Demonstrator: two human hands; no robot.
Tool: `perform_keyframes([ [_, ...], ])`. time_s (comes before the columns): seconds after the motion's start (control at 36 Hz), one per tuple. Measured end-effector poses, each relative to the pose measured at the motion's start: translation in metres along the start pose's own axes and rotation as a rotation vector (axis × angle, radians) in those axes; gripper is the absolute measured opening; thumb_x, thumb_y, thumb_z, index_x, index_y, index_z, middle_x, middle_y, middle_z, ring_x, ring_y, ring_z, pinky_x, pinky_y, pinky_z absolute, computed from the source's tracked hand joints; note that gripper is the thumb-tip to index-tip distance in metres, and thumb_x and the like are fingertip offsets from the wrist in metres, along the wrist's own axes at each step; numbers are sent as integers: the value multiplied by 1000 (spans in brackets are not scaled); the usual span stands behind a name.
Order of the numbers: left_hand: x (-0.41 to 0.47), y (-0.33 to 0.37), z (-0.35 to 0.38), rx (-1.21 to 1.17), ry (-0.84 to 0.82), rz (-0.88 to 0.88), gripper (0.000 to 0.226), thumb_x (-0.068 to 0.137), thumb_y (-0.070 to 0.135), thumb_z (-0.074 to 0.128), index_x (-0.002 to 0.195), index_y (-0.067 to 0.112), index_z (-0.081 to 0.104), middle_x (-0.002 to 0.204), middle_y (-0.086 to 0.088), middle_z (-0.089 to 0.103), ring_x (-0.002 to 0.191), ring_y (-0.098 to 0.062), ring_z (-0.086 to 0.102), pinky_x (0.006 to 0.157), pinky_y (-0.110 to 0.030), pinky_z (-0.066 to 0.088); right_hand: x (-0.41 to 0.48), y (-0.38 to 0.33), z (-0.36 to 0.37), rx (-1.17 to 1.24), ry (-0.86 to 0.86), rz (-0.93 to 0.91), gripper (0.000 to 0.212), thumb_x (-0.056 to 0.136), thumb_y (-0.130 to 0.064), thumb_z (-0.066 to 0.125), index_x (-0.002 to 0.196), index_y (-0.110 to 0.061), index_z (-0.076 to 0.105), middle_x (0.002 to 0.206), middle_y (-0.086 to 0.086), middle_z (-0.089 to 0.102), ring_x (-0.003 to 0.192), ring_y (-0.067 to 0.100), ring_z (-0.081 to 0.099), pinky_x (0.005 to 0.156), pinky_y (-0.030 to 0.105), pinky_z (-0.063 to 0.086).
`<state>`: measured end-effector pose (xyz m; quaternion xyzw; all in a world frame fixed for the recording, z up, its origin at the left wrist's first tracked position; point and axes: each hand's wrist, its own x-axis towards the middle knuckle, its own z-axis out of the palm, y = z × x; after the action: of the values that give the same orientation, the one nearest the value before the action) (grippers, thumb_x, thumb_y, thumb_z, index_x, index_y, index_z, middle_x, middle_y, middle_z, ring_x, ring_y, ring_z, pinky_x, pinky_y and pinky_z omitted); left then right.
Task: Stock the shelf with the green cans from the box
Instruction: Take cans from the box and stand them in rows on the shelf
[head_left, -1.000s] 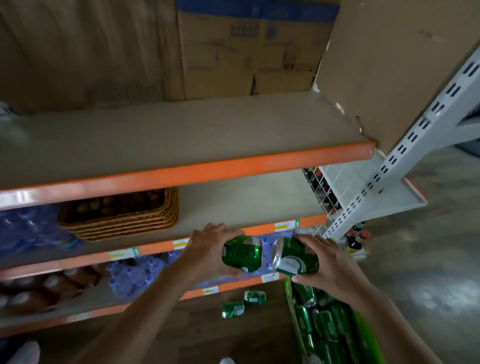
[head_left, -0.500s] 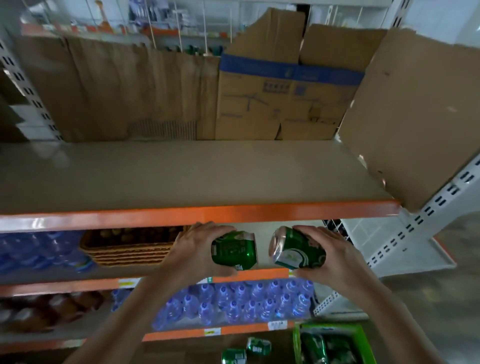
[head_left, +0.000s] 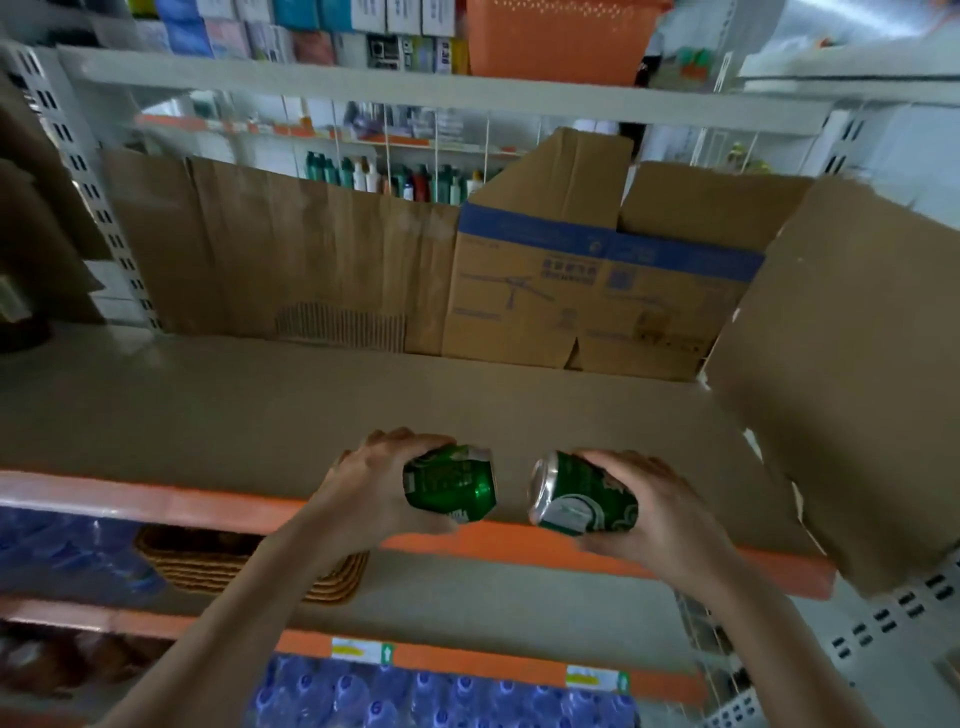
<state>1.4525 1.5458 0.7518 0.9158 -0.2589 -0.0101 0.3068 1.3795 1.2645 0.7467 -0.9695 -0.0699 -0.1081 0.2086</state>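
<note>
My left hand (head_left: 363, 483) grips a green can (head_left: 451, 482), held on its side. My right hand (head_left: 657, 506) grips a second green can (head_left: 582, 494), also sideways, its silver top facing left. Both cans hover side by side, a small gap between them, just above the orange front edge (head_left: 156, 501) of a beige shelf board (head_left: 260, 410). The box the cans came from is out of view.
Flattened cardboard (head_left: 291, 249) and a blue-banded carton (head_left: 597, 291) line the shelf's back. A loose cardboard sheet (head_left: 852, 374) leans at the right end. Below sit a wicker basket (head_left: 249, 566) and packs of water bottles (head_left: 441, 696). White perforated uprights (head_left: 88, 176) frame the shelving.
Both hands have risen with their cans from the lower shelf level to the front edge of the upper shelf. My view has tilted up, so the green box and floor cans dropped out of sight.
</note>
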Motion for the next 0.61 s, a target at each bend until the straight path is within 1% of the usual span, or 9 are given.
perform_keyframes([
  [0.11,13,1,1,18,-25,-11,91,42,74,56,125,37,52,96,25,47,98,-10,49,87,-41,45,14,11,1,-64,-68,24,83,68,-49,78,139,-38,37,130,-13,49,115,13,45,96,35,39],
  [0.17,18,1,0,45,-38,-2,94,41,75,52,127,37,50,93,30,41,98,-9,46,88,-39,43,18,16,4,-72,-71,32,83,68,-52,76,139,-39,36,130,-14,49,115,13,44,95,34,39],
  [0.22,24,2,0,65,-60,-7,94,41,74,53,128,37,48,92,32,38,98,-8,43,87,-36,41,21,22,6,-77,-72,38,83,68,-53,76,139,-38,36,129,-13,51,114,13,45,94,34,39],
  [0.28,30,1,-1,81,-74,-5,91,45,70,59,129,36,47,94,28,41,100,-9,44,88,-35,41,25,25,8,-90,-75,49,83,69,-53,76,140,-38,36,128,-12,51,114,13,45,94,33,39],
  [0.33,36,-3,0,88,-69,8,92,45,71,57,130,36,47,99,21,46,103,-10,45,89,-36,41,28,27,10,-104,-80,63,82,70,-53,74,140,-38,35,127,-11,51,113,13,45,93,33,38],
  [0.36,39,-6,0,90,-70,13,92,45,72,56,130,36,47,102,19,47,104,-10,45,90,-36,41,30,28,11,-126,-86,69,82,70,-53,74,141,-38,34,126,-11,51,112,13,45,93,32,38],
  [0.44,46,-9,2,89,-95,10,85,51,67,63,129,39,46,102,19,47,103,-8,44,88,-33,39,37,33,13,-192,-120,96,82,70,-53,73,141,-38,34,127,-10,52,111,13,46,91,30,38],
  [0.53,53,-11,2,101,-108,18,91,44,73,48,129,41,44,99,21,44,98,-4,40,82,-29,33,42,39,15,-233,-140,119,83,70,-55,72,142,-39,32,128,-11,51,112,12,46,90,28,37],
  [0.61,57,-14,1,101,-111,24,93,44,73,44,130,41,43,98,23,42,97,-3,38,82,-28,31,42,45,18,-241,-160,141,82,74,-53,69,143,-40,27,131,-12,47,115,9,43,93,28,35],
])
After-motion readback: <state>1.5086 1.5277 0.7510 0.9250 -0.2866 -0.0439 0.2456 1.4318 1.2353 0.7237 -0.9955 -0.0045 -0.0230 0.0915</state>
